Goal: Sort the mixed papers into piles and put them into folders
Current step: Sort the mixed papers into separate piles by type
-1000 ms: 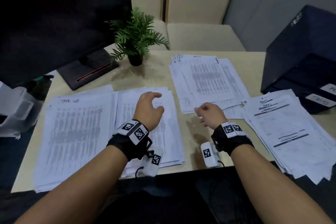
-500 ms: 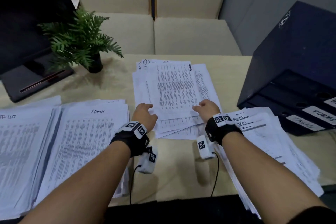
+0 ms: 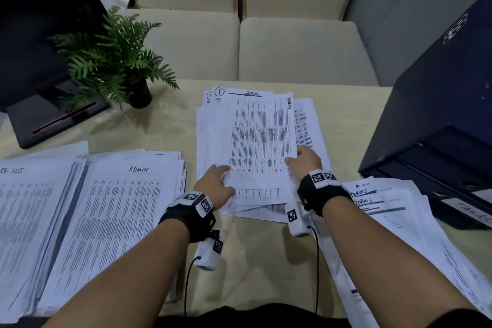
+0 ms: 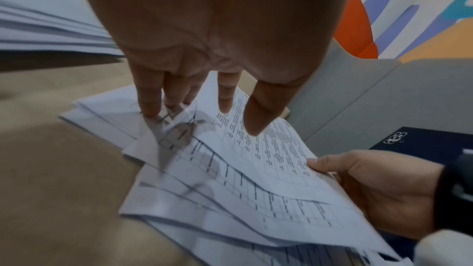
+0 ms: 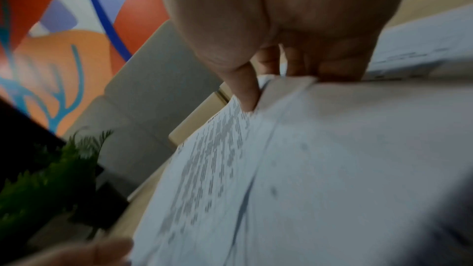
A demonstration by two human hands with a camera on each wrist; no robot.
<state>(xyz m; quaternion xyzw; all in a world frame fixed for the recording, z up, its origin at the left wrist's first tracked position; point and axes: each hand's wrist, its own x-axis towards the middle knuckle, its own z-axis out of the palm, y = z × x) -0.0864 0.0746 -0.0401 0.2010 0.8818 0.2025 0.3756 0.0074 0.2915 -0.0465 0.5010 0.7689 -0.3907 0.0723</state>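
At the middle of the counter (image 3: 165, 128), our loose pile of printed sheets (image 3: 308, 125) lies fanned; its top sheet (image 3: 261, 141), dense with table rows, reads "ADMIN" sideways, with "FORMS" heading the page below (image 3: 239, 95). Our right hand (image 3: 306, 161) pinches that sheet's right edge, thumb on top; our left hand (image 3: 213, 185) rests straight fingers on its near-left corner.

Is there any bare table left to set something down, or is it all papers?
Three bare patches: the near edge of the table between the forearms; the strip between the plant and the middle pile; and the gap between that pile and the dark box. The left piles and the right pile crowd both sides.
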